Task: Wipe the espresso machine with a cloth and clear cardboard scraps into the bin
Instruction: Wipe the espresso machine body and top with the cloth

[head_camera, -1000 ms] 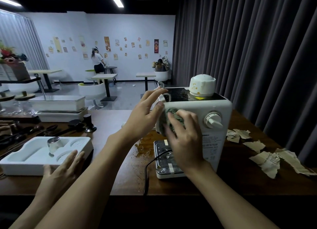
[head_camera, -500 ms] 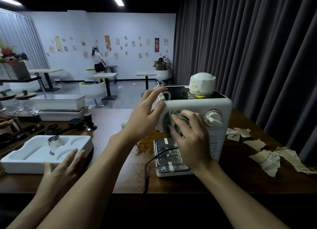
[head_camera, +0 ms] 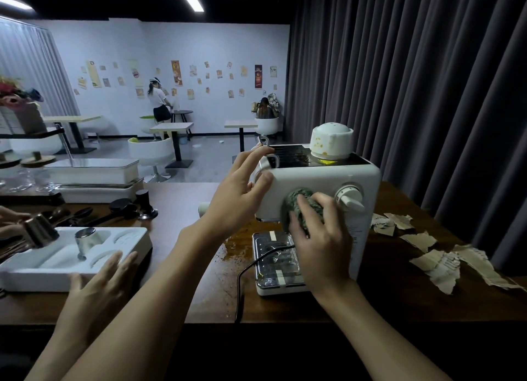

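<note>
Two hands tend a white espresso machine [head_camera: 319, 178] at centre frame. The left hand [head_camera: 236, 195] braces its top left corner, fingers spread flat over the edge and thumb against the front, while the right hand [head_camera: 322, 246] clutches a wadded grey-green cloth [head_camera: 296, 198] against the front panel. Over the past second the cloth has slid rightward across that panel, from the left corner to just beside the dial [head_camera: 349, 199], which suggests the front is roughly half wiped. The stained white cap [head_camera: 330, 141] on top and the taped drip tray [head_camera: 268, 266] below look untouched.

Torn cardboard scraps [head_camera: 433, 266] lie scattered at right of frame, well apart from both hands and unmoved. No bin is in view, so that half of the job appears not yet begun.

The machine stands on a dark wooden counter [head_camera: 385, 303], where a brown spill [head_camera: 231, 255] spreads beside the drip tray and a black cord [head_camera: 239, 289] trails off the near edge. At lower left a third hand [head_camera: 97, 281], fingers loose, lies by a white foam tray [head_camera: 34, 278]. Grey curtains [head_camera: 413, 81] close off the right. Behind is a pale café room with small tables, wall posters and a person standing [head_camera: 157, 101] at the back.
</note>
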`<state>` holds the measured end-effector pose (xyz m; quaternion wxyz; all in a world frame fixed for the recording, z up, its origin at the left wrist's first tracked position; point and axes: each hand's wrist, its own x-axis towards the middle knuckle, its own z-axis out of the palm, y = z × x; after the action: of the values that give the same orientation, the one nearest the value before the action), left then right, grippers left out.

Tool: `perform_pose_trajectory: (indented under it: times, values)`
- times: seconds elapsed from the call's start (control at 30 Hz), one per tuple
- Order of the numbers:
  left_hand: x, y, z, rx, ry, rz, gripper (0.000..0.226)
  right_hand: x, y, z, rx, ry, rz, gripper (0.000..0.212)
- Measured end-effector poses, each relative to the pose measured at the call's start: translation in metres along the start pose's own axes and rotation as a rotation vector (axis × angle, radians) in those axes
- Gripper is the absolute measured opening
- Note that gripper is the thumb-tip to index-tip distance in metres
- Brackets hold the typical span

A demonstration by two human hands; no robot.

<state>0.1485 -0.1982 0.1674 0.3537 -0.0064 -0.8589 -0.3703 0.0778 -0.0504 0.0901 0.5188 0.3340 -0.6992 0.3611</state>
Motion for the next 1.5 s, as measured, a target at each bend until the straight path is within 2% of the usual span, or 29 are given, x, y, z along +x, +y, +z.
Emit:
perform_pose_trajectory:
  times: [0.13,0.3,0.5,0.67,0.83,1.0,1.1,1.23,1.37,1.5]
  values:
    - [0.000,0.000,0.001,0.020,0.000,-0.004,0.041,-0.002,0.007,-0.007,-0.041,-0.104,-0.151,0.024]
    - [-0.001,0.002,0.001,0.010,0.004,0.001,0.043,0.018,0.006,-0.008,-0.082,0.029,-0.007,0.024]
    - [-0.001,0.004,0.003,0.004,0.015,-0.015,0.043,-0.007,0.010,-0.017,-0.098,-0.137,-0.101,0.028]
    - [-0.002,0.007,0.007,-0.041,0.039,0.004,0.059,0.023,0.007,-0.021,-0.179,-0.061,0.014,0.028]
    - [-0.001,0.006,0.006,-0.178,0.026,-0.002,0.058,0.012,0.006,-0.026,-0.276,-0.127,-0.128,0.032]
    - [0.004,0.005,0.000,-0.210,0.013,0.011,0.052,0.049,-0.003,-0.018,-0.224,-0.135,-0.154,0.033]
    - [0.005,0.003,-0.002,-0.199,0.008,0.002,0.052,0.060,0.010,-0.021,-0.187,-0.154,-0.103,0.033]
    - [0.007,0.003,-0.002,-0.098,0.008,-0.020,0.053,0.061,0.026,-0.028,-0.151,-0.118,0.048,0.032]
    - [0.012,0.013,-0.006,0.129,0.020,0.008,0.052,0.065,0.016,-0.023,-0.132,-0.187,0.109,0.050]
    - [0.015,0.025,0.007,0.279,-0.005,0.034,0.058,0.069,0.030,-0.030,-0.072,-0.168,0.104,0.041]
